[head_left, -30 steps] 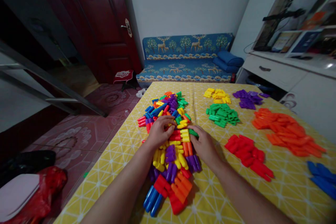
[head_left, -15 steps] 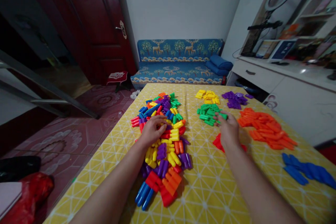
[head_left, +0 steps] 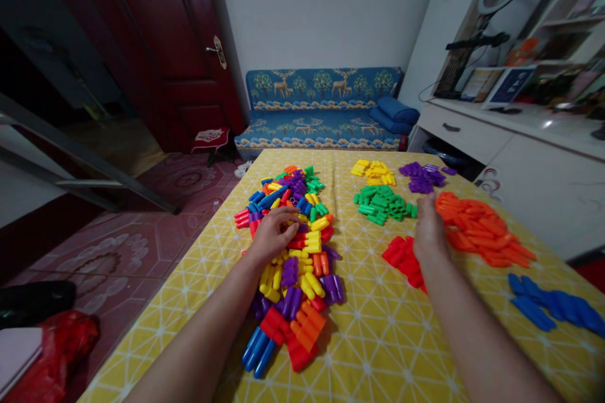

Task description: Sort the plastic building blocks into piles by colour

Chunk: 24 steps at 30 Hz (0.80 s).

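My left hand [head_left: 273, 234] rests on a long mixed heap of coloured plastic blocks [head_left: 302, 264] on the yellow tablecloth [head_left: 378, 346]. Its fingers curl down into the heap, and what they grip is hidden. My right hand [head_left: 428, 230] reaches out over the red block pile [head_left: 401, 253]. Its fingers are stretched forward, with the tips in the gap between the green pile [head_left: 380, 204] and the orange pile [head_left: 479, 232]. Nothing shows in that hand.
Sorted piles of yellow [head_left: 375, 171] and purple [head_left: 420, 176] blocks lie at the table's far end, with blue ones [head_left: 548, 307] at the near right. A white cabinet [head_left: 520, 164] stands to the right and a blue sofa [head_left: 321, 113] beyond. A red bag [head_left: 57, 352] lies on the floor to the left.
My right hand left the mixed heap, carried a green block to the green pile, then shifted right towards the orange pile. The left hand stayed on the heap.
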Tool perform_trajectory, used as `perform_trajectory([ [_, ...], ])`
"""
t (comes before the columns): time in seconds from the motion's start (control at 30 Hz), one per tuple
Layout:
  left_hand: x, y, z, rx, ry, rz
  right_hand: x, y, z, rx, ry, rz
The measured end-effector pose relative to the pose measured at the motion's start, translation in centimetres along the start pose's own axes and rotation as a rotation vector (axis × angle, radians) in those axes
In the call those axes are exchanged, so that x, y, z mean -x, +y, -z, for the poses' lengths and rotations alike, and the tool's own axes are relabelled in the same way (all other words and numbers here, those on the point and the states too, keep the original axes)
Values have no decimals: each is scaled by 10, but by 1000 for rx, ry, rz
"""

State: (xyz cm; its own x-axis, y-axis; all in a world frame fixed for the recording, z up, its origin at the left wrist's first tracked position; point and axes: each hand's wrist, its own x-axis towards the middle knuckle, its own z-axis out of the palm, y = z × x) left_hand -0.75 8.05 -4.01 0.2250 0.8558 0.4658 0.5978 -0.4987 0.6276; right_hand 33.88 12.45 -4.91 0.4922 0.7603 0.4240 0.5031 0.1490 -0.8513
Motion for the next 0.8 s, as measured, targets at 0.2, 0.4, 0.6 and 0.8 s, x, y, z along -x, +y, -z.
perform_trajectory([
  [0.2, 0, 0, -1, -5, 2, -9, 74, -43, -47, -268, -391, 21],
  [0.4, -1, 0, -1, -16, 23, -63, 111, -62, -65, 115, -689, 362],
  [0.6, 1, 10, 3, -112, 83, -239, 112, -73, -61, 94, -699, 331],
  [0.8, -1, 39, 12, -184, -197, -358, 118, -71, -66, 70, -656, 327],
])
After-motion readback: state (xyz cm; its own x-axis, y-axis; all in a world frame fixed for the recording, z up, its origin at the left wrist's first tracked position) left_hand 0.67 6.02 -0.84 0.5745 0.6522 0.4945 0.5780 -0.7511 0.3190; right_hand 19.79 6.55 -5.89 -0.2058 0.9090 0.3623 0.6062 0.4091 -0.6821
